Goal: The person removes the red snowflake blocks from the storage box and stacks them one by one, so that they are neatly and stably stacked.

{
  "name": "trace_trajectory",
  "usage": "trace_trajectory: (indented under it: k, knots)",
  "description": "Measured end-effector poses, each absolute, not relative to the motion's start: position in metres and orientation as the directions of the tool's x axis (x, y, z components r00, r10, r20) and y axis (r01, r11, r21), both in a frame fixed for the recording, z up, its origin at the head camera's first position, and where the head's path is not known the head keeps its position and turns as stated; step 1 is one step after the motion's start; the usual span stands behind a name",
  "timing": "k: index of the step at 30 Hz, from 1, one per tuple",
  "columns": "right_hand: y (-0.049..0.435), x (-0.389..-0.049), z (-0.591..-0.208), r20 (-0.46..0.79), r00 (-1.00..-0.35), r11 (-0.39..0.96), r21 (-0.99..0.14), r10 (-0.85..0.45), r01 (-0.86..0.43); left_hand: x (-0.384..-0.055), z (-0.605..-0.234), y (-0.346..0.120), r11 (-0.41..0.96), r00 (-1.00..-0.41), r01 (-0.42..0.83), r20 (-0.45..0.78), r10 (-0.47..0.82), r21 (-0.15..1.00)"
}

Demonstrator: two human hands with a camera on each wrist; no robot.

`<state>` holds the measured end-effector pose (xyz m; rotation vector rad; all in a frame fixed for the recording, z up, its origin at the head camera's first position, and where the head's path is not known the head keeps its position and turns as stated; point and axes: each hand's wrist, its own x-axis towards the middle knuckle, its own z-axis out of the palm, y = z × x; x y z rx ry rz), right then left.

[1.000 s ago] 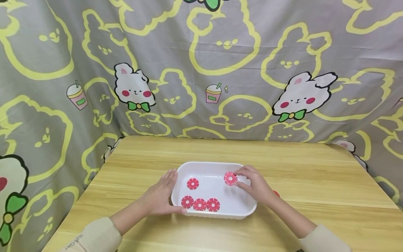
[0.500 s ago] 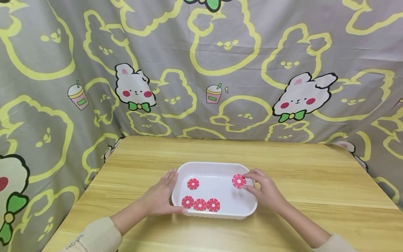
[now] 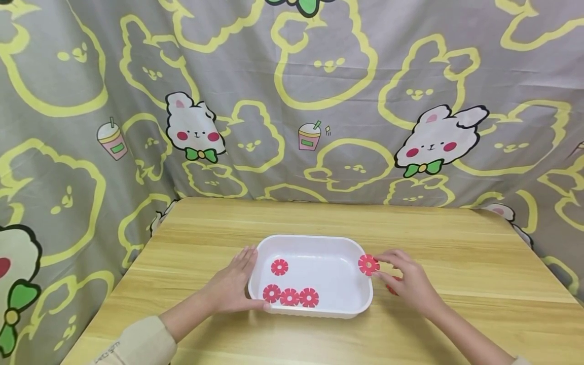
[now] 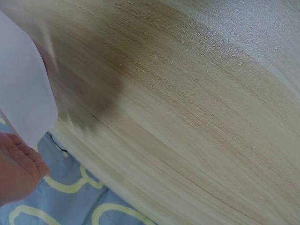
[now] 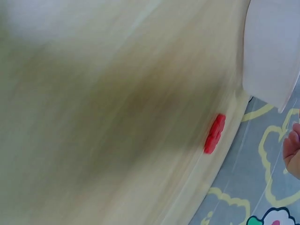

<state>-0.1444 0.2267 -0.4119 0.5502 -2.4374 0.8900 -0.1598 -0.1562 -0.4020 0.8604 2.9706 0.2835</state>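
A white plastic tray [image 3: 333, 289] sits on the table, with several red notched interlocking discs [image 3: 289, 297] lying in its left half. My left hand [image 3: 234, 284] holds the tray's left end, fingers along the side wall and thumb at the front rim. Just over the tray's right rim, my right hand [image 3: 410, 281] pinches a red interlocking disc [image 3: 367, 264] between thumb and fingers. Red material [image 3: 391, 288] on the table is partly hidden behind that hand. In the right wrist view, the red pieces [image 5: 215, 134] lie on the table, apart from the tray.
The wooden table [image 3: 219, 218] extends around the tray on all sides. Behind it and at both sides hangs a grey curtain [image 3: 255, 66] printed with yellow outlines and white rabbits.
My right hand has moved right with the pinched disc, from above the tray's inside to its right rim. The left hand and the tray have stayed in place.
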Motion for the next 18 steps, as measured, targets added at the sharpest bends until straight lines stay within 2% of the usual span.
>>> trace_trajectory:
  k: [7,18]
  knots:
    - [0.244,-0.138,-0.419,0.625,-0.759,0.703,-0.457,-0.182,-0.545,-0.160,-0.402,-0.157,0.829,-0.846,0.527,0.019,0.533,0.187]
    - [0.267,-0.130,-0.436,0.556,-0.824,0.758,-0.491,-0.107,-0.429,-0.160,-0.402,-0.156,0.829,-0.848,0.523,0.024,0.529,0.197]
